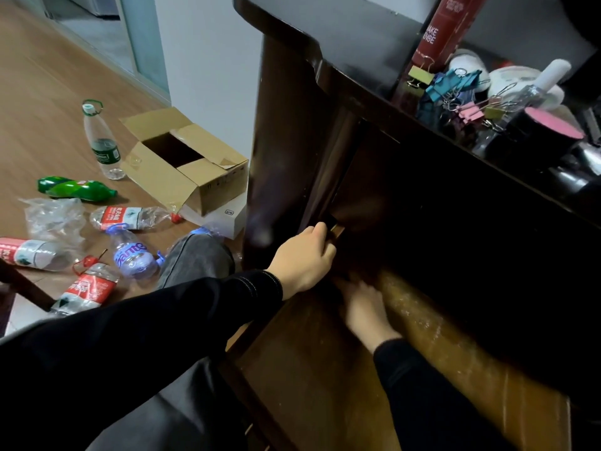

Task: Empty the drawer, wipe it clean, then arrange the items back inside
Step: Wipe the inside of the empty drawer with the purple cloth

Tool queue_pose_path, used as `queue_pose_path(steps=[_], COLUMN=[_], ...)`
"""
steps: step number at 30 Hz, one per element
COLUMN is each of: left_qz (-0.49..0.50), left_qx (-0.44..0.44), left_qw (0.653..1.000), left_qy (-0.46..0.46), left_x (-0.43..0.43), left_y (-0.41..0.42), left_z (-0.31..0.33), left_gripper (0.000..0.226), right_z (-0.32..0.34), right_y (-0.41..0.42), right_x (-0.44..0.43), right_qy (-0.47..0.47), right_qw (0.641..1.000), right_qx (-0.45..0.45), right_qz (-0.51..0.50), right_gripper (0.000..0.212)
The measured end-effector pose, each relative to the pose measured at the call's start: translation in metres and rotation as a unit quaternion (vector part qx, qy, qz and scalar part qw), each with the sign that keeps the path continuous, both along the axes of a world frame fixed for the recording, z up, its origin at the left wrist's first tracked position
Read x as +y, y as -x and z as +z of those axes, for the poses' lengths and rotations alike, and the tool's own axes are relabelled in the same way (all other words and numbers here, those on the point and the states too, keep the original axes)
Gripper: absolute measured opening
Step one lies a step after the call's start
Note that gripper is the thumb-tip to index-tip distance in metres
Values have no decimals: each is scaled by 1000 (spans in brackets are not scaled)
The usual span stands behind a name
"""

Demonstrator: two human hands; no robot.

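Desk [292,102]: dark wood, glossy varnish. Drawer [422,320] inside: bare brown wood, matt, scuffed (pale scratches along right wall). Floor [39,92]: wood-look planks, smooth, low sheen. Box [182,177]: plain brown cardboard, matt. Bottles [130,219]: thin clear plastic, crumpled, shiny printed labels. Binder clips [455,89]: painted metal, bright wire handles. Sleeves [162,320]: black cloth, matt, pale stitching at cuff.

I see the drawer [325,369] floor bare ahead of my hands. The desktop [357,50] overhangs it closely. Clips [455,89] crowd the desktop edge.
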State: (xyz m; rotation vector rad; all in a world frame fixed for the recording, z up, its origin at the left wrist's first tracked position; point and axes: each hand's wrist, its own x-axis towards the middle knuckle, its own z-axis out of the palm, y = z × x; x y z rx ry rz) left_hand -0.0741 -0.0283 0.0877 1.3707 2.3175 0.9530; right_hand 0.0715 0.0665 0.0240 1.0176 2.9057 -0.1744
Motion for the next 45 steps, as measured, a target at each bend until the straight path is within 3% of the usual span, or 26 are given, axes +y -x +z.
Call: queue_pose_path(steps=[2,5,10,12,14,17,21,26,30,33,37,39,41,45], left_qz=[6,17,20,19,18,19,24,20,25,31,26,25,27,30], left_qx=[-20,-34,-29,-25,-24,-20,-19,-26,-21,-10,-11,-11,-9,-6], left_qw=[1000,999,999,999,999,1000,999,999,999,999,999,1000,999,999], left_qy=[0,-5,-15,-15,-15,-15,-20,-12,-13,-20,-16,-16,-16,-20], left_x=[0,-1,0,-1,-2,-1,1,-2,-1,1,-1,-2,-1,0], left_y=[1,2,1,1,0,0,0,0,0,0,-1,-1,-1,-2], left_z=[0,-1,-2,-1,-1,-2,-1,2,-1,-3,-3,-2,-2,-1], left_gripper=[19,20,20,20,20,21,20,21,21,22,22,22,22,22], right_z=[9,13,-7,3,13,8,-12,11,2,-13,4,13,12,-13], right_y=[17,31,3,6,12,18,-6,12,-1,-25,-4,4,1,-40], right_x=[18,13,-4,17,37,22,-18,24,-22,-41,17,30,15,-38], right_qy=[31,25,-39,20,18,37,11,17,-10,-13,-24,-11,-6,1], right_qw=[993,991,999,996,985,987,999,988,999,999,991,986,991,999], right_qx=[47,41,-5,33,73,57,-12,31,-21,0,26,49,26,0], right_qz=[-108,-126,24,-85,-158,-148,-27,-150,-30,29,-129,-156,-133,34], right_gripper=[43,37,50,44,40,38,63,56,58,69,57,54,56,69])
